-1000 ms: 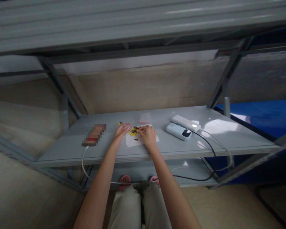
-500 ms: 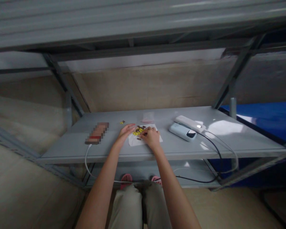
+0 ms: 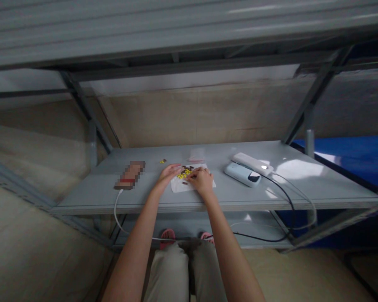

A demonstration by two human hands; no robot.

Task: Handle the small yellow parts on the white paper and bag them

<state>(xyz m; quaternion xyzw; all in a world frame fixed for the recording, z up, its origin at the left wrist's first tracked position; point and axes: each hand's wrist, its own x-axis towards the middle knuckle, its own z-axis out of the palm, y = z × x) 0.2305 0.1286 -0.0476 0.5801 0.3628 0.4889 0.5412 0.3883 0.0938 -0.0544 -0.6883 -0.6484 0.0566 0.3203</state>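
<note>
A pile of small yellow pieces point(image 3: 182, 174) and dark brown pieces point(image 3: 186, 168) lies on a white sheet point(image 3: 177, 187), too small to name exactly. My left hand point(image 3: 168, 173) rests at the sheet's left edge, fingers stretched toward the pile, holding nothing visible. Over the right part of the sheet, my right hand point(image 3: 203, 180) has its fingers bent and brought together at the pile's edge. Whatever is between those fingertips is hidden. One brown piece point(image 3: 185, 183) lies apart, nearer to me.
Behind the sheet lies a clear plastic bag point(image 3: 197, 156). A few loose pieces point(image 3: 163, 161) sit at the back left. A phone point(image 3: 129, 175) with a cable is left; a light blue device point(image 3: 242, 174) and a white device point(image 3: 252, 162) are right. An upper shelf point(image 3: 176, 29) hangs overhead.
The view has shifted slightly. My right hand's fingers have moved a little at the edge of the pile; my left hand stays beside it.
</note>
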